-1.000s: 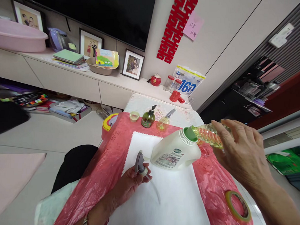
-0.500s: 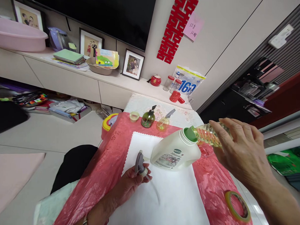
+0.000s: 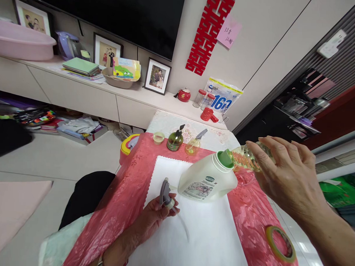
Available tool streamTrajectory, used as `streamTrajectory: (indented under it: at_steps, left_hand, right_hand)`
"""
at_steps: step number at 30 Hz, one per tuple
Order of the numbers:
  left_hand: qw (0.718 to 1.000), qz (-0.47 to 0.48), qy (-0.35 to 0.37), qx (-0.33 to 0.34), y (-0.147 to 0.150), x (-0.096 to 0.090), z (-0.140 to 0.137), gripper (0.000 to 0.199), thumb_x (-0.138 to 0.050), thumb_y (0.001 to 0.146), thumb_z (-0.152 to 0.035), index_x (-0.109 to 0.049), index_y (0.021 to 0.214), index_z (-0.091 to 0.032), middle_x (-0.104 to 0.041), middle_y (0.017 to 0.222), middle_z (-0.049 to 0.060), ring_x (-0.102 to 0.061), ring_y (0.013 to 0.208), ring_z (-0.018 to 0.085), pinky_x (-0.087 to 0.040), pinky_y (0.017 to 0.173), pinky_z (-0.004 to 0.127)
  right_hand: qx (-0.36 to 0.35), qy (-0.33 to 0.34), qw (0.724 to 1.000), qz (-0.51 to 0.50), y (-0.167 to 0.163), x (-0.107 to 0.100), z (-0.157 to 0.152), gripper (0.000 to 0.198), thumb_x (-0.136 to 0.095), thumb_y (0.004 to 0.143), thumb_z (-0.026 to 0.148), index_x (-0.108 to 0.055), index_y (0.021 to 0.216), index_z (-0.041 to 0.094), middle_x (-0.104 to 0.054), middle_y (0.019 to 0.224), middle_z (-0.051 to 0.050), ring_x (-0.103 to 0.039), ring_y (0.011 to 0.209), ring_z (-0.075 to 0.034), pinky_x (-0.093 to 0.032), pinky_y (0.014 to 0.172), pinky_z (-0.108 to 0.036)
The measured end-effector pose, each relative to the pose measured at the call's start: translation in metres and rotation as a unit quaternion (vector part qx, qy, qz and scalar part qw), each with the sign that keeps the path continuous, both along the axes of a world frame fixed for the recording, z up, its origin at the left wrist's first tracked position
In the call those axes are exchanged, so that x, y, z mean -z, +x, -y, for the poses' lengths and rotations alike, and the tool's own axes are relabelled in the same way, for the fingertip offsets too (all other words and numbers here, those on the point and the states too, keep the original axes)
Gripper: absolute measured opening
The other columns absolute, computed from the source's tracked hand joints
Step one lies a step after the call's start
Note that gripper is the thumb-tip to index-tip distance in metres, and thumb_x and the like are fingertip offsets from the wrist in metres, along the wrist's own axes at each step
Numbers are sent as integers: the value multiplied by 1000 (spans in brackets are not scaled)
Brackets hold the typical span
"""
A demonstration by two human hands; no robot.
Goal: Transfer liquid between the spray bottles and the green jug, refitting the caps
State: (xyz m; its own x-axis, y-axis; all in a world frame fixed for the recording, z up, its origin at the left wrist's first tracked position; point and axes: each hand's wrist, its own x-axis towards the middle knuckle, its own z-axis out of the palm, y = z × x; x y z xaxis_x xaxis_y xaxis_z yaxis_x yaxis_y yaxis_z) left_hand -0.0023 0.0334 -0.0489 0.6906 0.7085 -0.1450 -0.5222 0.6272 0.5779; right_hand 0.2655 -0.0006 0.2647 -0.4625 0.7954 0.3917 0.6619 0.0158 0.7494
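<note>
My left hand (image 3: 155,217) is closed around a grey spray nozzle (image 3: 165,192), whose thin clear tube hangs down over the white cloth (image 3: 203,234). My right hand (image 3: 281,171) grips a clear ribbed bottle (image 3: 245,158) lying nearly on its side. That bottle's mouth end meets the green-rimmed opening of a large pale detergent jug (image 3: 206,178), which stands on the cloth. Whether liquid is flowing cannot be made out. Behind the jug are an amber spray bottle (image 3: 193,146), a dark green pump bottle (image 3: 175,140) and a small round pale container (image 3: 158,137).
A roll of tape (image 3: 280,244) lies at the right on the red table cover (image 3: 259,213). A long cabinet (image 3: 94,95) behind the table carries photo frames, a pink basin (image 3: 23,42), red-lidded jars (image 3: 199,98) and a plastic package (image 3: 223,96).
My right hand and the clear bottle have shifted very slightly, the hand a little to the right and up. My left hand and the jug stay where they were.
</note>
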Motion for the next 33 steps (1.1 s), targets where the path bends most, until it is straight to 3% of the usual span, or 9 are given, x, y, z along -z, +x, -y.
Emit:
streamTrajectory:
  at_steps: [12,33]
  left_hand:
    - [1000,6,-8,1,1,0,0,44,-90,73,-36,-76,113,-25,-76,104,5,-71,100,22,-46,97,38]
    - [1000,-4,-11,-1,1,-5,0,45,-92,69,-39,-77,110,-27,-75,102,4,-71,97,21,-47,95,38]
  right_hand:
    - [22,-20,999,26,2,-5,0,47,-52,93,9,-49,138,23,-52,138,-13,-49,130,-32,-32,112,-56]
    - [-25,-8,997,66,-10,-13,-1,35,-48,100,5,-54,131,21,-54,137,-13,-51,130,-32,-36,110,-59]
